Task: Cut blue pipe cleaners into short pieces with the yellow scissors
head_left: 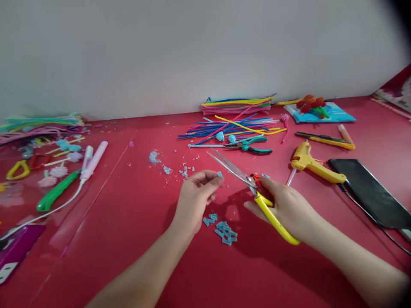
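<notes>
My left hand (199,194) pinches a small light-blue piece (220,174) between thumb and fingertips. In my right hand (284,203) are scissors (272,220) with yellow handles, their blades slightly parted and pointing up and left, just right of the blue piece. Below my hands, short light-blue pieces (225,233) lie in a loose pile on the red table (180,273). Pale blue fluff (154,157) and small clippings (184,172) are scattered beyond my left hand.
Pliers (252,145) and colourful pipe cleaners (237,107) lie toward the wall. At right are a yellow glue gun (313,162) and a black phone (369,192). A green-handled tool (58,190), a pink device (96,158) and small fuzzy shapes (58,172) lie at left.
</notes>
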Motion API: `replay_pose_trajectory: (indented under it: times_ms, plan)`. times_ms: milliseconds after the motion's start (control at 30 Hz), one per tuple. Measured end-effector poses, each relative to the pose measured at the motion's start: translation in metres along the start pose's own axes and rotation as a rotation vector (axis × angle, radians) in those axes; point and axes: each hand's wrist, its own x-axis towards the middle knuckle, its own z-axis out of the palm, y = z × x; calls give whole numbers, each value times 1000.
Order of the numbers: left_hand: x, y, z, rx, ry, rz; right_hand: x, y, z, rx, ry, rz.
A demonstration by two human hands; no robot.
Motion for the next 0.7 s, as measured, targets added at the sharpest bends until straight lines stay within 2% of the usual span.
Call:
replay_pose_trajectory:
  times_ms: [100, 233, 700]
  plan:
    - [2, 1, -5, -96, 54, 46, 0, 3, 6, -129, -22, -34]
    - [2, 1, -7, -145, 62, 61, 0, 5, 12, -238, -64, -72]
    - [1, 2, -8, -173, 5, 43, -2, 13, 17, -324, -50, -165]
